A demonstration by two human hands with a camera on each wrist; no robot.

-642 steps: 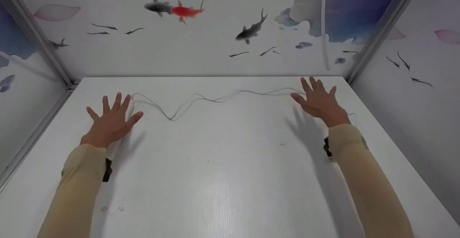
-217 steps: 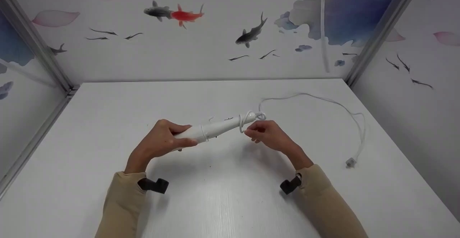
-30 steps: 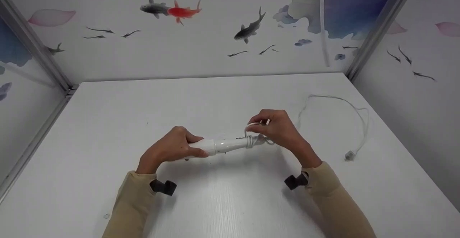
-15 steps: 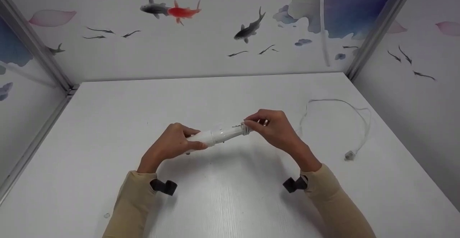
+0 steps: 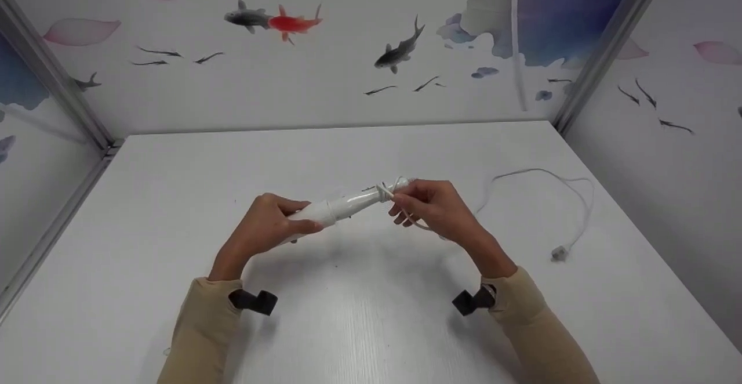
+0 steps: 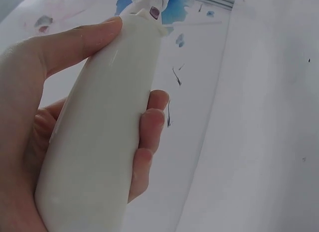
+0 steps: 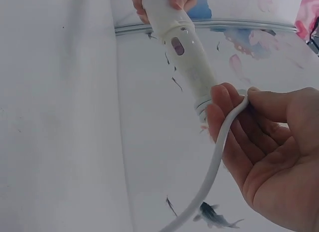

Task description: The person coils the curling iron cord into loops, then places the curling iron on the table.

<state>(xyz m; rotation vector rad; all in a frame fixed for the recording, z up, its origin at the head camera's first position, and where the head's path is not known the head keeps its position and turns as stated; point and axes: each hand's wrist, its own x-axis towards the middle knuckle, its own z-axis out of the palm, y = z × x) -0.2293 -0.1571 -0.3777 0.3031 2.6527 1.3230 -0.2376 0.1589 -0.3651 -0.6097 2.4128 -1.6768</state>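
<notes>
My left hand (image 5: 258,224) grips the thick end of a white, wand-shaped electric appliance (image 5: 353,203), which tapers toward the right. In the left wrist view, thumb and fingers wrap around its smooth white body (image 6: 102,122). A few turns of white power cord (image 5: 384,193) circle the narrow end. Beside that end, my right hand (image 5: 437,207) pinches the cord between thumb and forefinger. The right wrist view has the pinched cord (image 7: 214,162) running down across the fingers, and a small dark oval window (image 7: 177,46) on the appliance.
The loose cord (image 5: 539,169) curves over the right side of the white table (image 5: 348,326) and ends in a plug (image 5: 559,253). Walls printed with fish enclose the back (image 5: 324,94) and both sides.
Earlier both hands lay spread on the table; later they held the appliance and cord. Since half a second ago, my right hand has brought the cord to the near side of the narrow end.
</notes>
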